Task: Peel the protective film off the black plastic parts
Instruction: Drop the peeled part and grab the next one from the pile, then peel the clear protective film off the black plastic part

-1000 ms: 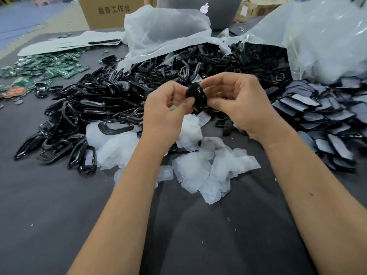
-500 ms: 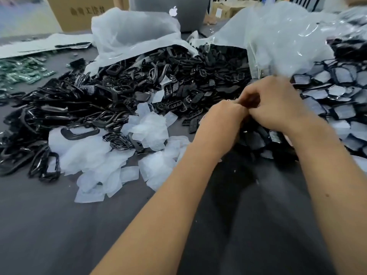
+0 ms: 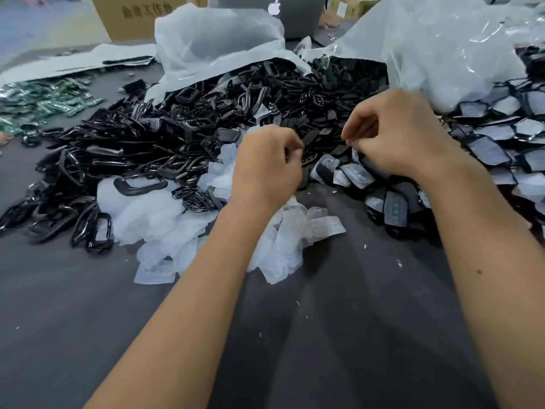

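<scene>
We see glossy black plastic frames heaped on a matt dark grey cloth-like tabletop. Peeled film scraps look thin, milky and translucent. Film-covered black parts appear dull grey. The clear plastic bag is shiny and crinkled; the cardboard box is matt brown.

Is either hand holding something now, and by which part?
Cannot be told: the left hand and the right hand are curled, hiding anything held.
</scene>
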A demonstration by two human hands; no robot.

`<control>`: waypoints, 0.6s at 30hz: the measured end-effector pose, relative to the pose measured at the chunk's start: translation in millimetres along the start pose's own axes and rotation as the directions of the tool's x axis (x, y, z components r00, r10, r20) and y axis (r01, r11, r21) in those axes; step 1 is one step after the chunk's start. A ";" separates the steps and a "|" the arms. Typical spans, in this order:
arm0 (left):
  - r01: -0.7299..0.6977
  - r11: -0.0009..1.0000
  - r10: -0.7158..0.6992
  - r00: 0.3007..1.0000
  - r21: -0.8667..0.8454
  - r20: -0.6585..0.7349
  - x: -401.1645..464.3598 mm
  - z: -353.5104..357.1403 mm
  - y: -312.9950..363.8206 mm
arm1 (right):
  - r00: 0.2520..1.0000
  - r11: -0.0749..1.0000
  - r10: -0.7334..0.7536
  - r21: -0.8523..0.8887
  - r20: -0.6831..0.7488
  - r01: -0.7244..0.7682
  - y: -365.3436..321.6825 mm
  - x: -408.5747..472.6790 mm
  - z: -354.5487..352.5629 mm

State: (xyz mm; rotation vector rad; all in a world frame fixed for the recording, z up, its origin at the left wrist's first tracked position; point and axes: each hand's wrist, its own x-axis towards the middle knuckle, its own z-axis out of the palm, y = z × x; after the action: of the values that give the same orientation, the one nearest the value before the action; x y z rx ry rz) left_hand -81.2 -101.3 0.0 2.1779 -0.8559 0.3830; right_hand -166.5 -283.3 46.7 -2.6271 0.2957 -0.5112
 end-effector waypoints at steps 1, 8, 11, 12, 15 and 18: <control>0.059 0.997 -0.058 0.998 0.058 -0.023 0.9 -3.2 -7.6 | 1.000 1.000 -0.005 -0.001 0.000 0.005 -2.7 2.1 1.7; 0.238 0.951 -0.265 0.956 0.198 0.122 -4.9 2.6 -22.1 | 0.963 0.982 -0.009 -0.177 0.270 0.059 -37.3 14.0 32.8; 0.262 0.945 -0.287 0.952 0.197 0.108 -2.2 0.9 -22.0 | 0.934 0.957 0.004 -0.272 0.359 0.101 -47.3 16.9 47.0; 0.278 0.943 -0.300 0.948 0.184 0.109 -1.0 -0.3 -22.9 | 0.924 0.953 0.022 -0.288 0.381 0.096 -48.7 18.1 49.8; 0.320 0.938 -0.334 0.937 0.132 0.106 1.9 -3.1 -25.4 | 0.921 0.950 0.027 -0.296 0.389 0.098 -46.5 22.2 50.6; 0.307 0.940 -0.317 0.947 0.152 0.045 6.6 -3.2 -28.4 | 0.935 0.962 -0.007 -0.253 0.354 0.103 -43.2 24.5 48.0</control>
State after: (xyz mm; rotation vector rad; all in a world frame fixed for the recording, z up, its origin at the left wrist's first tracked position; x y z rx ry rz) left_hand -57.1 -88.0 -9.8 2.4247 -0.5169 0.2165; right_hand -119.9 -234.0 34.2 -2.9310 0.1855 -0.0091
